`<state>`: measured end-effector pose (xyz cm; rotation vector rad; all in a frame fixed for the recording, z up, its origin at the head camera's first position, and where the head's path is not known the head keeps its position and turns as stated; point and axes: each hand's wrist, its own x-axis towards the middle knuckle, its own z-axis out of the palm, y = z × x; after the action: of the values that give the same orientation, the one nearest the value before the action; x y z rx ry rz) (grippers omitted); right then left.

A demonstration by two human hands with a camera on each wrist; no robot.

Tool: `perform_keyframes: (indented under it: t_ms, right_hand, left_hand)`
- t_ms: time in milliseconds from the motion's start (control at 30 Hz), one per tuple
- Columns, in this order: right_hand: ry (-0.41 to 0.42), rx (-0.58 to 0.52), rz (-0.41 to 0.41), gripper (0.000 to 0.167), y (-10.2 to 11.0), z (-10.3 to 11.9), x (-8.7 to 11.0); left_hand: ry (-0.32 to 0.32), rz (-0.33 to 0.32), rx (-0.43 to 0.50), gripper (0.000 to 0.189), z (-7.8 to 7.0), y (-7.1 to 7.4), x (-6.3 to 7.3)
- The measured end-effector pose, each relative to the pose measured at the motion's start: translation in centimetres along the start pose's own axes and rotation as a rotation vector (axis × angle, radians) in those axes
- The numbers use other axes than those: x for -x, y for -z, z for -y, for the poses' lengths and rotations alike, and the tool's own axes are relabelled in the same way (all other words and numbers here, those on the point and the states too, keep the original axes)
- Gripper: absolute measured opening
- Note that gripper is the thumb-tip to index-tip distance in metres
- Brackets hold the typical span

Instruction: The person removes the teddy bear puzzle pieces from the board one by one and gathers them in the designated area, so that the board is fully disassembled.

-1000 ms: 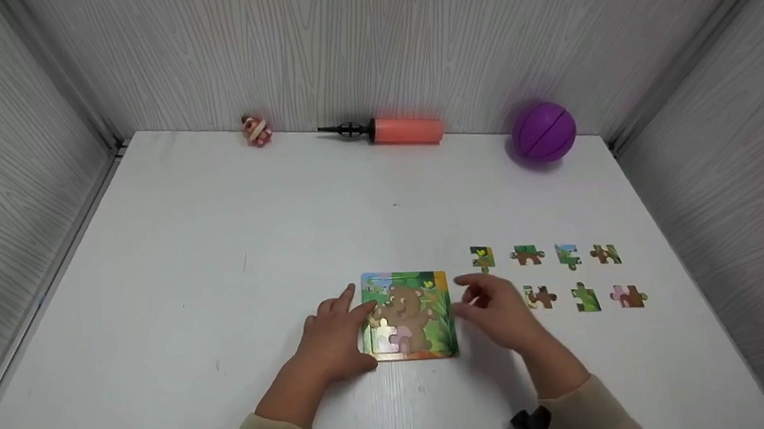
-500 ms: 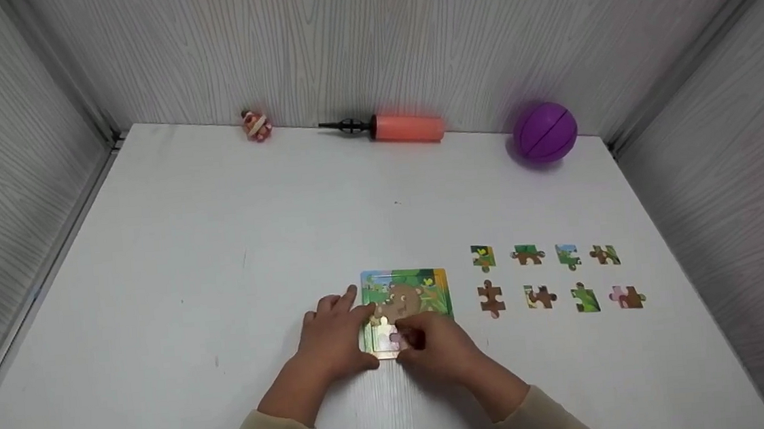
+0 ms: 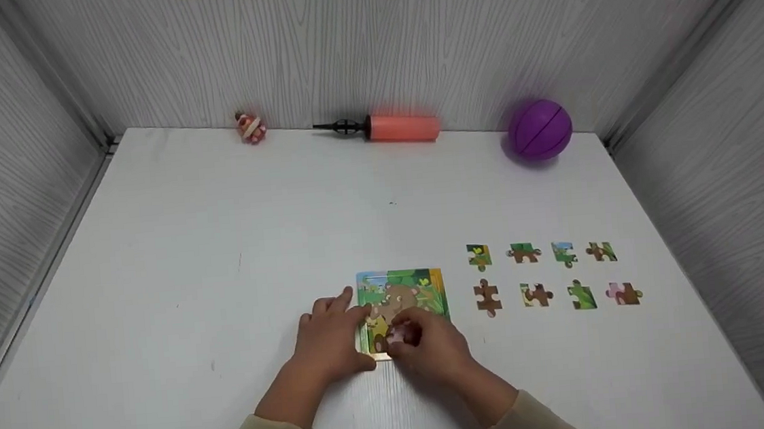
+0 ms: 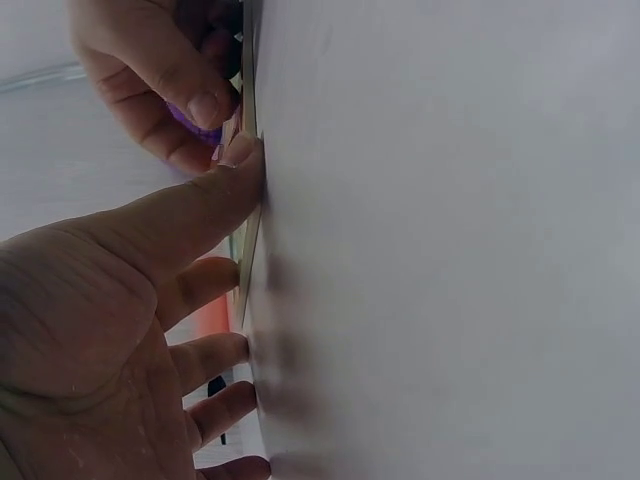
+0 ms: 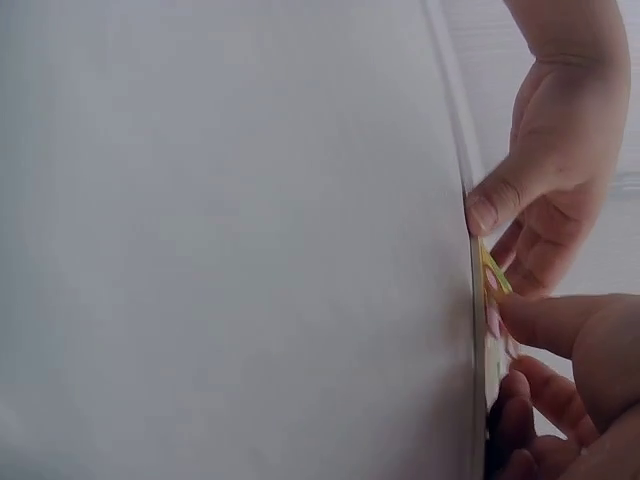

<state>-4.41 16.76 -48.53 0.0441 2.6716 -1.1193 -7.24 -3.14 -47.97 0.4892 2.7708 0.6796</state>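
Note:
A square jigsaw board (image 3: 437, 285) with a bear picture lies flat on the white table. My left hand (image 3: 329, 338) rests at its left side, fingers spread, with the thumb (image 4: 240, 165) touching the near edge. Over the lower middle of the board, my right hand (image 3: 437, 346) pinches a puzzle piece with thumb and fingertips. In the right wrist view this puzzle piece (image 5: 494, 278) shows yellow and pink, its yellow end tilted up from the board. The fingers hide much of it and the board's lower right part.
Two rows of loose puzzle pieces (image 3: 536, 294) lie to the right of the board. Along the back wall are a small reddish figurine (image 3: 252, 128), an orange hand pump (image 3: 404, 128) with a black nozzle, and a purple ball (image 3: 540, 130).
My right hand moved left from beside the loose pieces onto the board and pinched a puzzle piece, whose edge is now raised. A loose brown piece came back into view. My left hand stayed put.

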Motion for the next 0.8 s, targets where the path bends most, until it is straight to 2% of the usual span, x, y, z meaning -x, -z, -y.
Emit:
perform_keyframes:
  t_ms: [267,467,600,800]
  right_hand:
    - [-0.027,-0.171,-0.045,0.015,-0.8,0.1,0.3]
    - [0.034,-0.316,-0.029,0.01,-0.3,-0.2,0.2]
    - [0.087,-0.34,-0.037,0.009,1.0,-0.8,0.7]
    - [0.029,-0.306,-0.05,0.012,4.6,-3.5,2.7]
  left_hand:
    - [0.009,0.0,-0.006,0.084,-0.1,0.0,-0.1]
    - [0.017,0.001,0.006,0.084,-0.2,0.0,-0.1]
    - [0.021,-0.002,0.02,0.084,-0.2,0.1,0.0]
    - [0.014,-0.013,0.023,0.084,-0.3,0.1,0.2]
